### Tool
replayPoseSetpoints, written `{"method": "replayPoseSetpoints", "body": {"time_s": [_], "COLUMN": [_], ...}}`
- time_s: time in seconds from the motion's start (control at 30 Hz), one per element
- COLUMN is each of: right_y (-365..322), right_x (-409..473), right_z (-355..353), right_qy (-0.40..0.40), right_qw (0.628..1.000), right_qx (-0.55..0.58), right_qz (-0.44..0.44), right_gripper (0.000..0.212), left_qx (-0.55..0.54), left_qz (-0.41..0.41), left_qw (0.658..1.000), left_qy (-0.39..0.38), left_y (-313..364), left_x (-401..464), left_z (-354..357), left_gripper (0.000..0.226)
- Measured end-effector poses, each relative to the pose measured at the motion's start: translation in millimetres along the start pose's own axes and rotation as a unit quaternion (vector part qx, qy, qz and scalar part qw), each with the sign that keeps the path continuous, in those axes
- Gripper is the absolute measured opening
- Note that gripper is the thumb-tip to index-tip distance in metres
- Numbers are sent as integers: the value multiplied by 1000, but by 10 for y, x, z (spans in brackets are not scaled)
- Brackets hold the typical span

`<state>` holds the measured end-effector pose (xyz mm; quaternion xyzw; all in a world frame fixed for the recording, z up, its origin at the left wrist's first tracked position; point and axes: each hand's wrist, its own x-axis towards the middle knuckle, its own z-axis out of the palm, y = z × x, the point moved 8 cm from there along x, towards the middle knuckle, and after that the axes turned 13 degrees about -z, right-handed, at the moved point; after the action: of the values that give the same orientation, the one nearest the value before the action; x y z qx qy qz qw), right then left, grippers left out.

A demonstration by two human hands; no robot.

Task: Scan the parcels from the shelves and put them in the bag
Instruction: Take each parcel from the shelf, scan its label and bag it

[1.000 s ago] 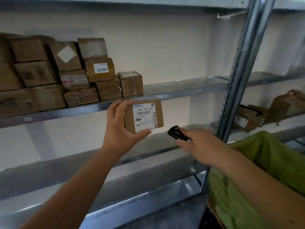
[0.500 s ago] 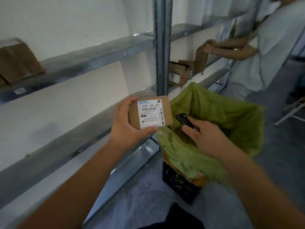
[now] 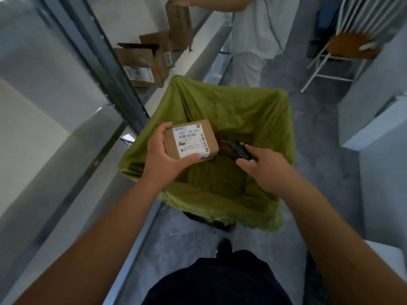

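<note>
Nearest, dark trousers and a shoe toe on the mottled grey floor [image 3: 319,155]; both bare forearms reach forward over the bag.

Left hand [image 3: 164,160] grasps the parcel [image 3: 191,139], thumb along its near edge, fingers wrapped over the far left corner. Parcel is a small brown cardboard box, squarish, matte, with a white printed label turned up; barcodes and "530- 05 A33" readable. It hangs directly above the bag's mouth, label side up, not yet let go. Judgement: held there for the drop, the label kept face-up so the scanner can still read it.

Right hand [image 3: 267,170] is closed around the scanner [image 3: 239,150], a small black device, glossy, pointing toward the parcel's right edge. Close beside the box, not touching it. Whether the scan has registered cannot be told.

Bag [image 3: 259,111]: thin olive-green plastic, crinkled, draped over a dark crate whose edge shows under the near rim. Mouth is spread wide and roughly square, which gives an easy target. Something brown lies deep inside, partly hidden by the parcel; probably other boxes.

Left, the metal shelf [image 3: 72,155]: pale, smooth, grey upright post. Farther along it, open cardboard boxes [image 3: 143,62] with labels, flaps up.

Beyond, a second person in light clothes stands at the shelf, and a white wire-backed chair [image 3: 350,40] with a wooden seat.
</note>
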<state>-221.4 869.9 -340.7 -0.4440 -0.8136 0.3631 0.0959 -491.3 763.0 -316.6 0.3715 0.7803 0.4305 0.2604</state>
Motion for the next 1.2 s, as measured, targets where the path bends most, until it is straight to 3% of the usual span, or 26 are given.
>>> {"method": "replayPoseSetpoints", "body": {"time_s": [0.27, 0.57, 0.83, 1.0, 1.07, 1.2], "right_y": [272, 531, 643, 683, 698, 802], "right_x": [526, 782, 957, 1127, 1183, 1273], "right_z": [174, 611, 929, 1108, 1165, 1245], "right_qy": [-43, -79, -49, -24, -14, -11], "right_qw": [999, 989, 966, 951, 948, 941], "right_qx": [-13, -16, 20, 62, 71, 87], "right_qz": [28, 126, 254, 300, 311, 326], "right_gripper": [71, 71, 71, 72, 71, 71], "left_qx": [4, 42, 89, 38, 31, 69], "left_qz": [-142, -293, -330, -382, -383, -305], "left_qw": [985, 930, 889, 884, 887, 916], "left_qy": [-98, -219, -305, -267, -256, -250], "left_y": [-636, -1510, -2033, -2128, -2122, -2030], "left_x": [583, 1232, 1756, 2077, 2170, 2366], "left_z": [691, 1333, 1659, 1835, 1924, 2140], "left_gripper": [104, 109, 104, 107, 109, 111]}}
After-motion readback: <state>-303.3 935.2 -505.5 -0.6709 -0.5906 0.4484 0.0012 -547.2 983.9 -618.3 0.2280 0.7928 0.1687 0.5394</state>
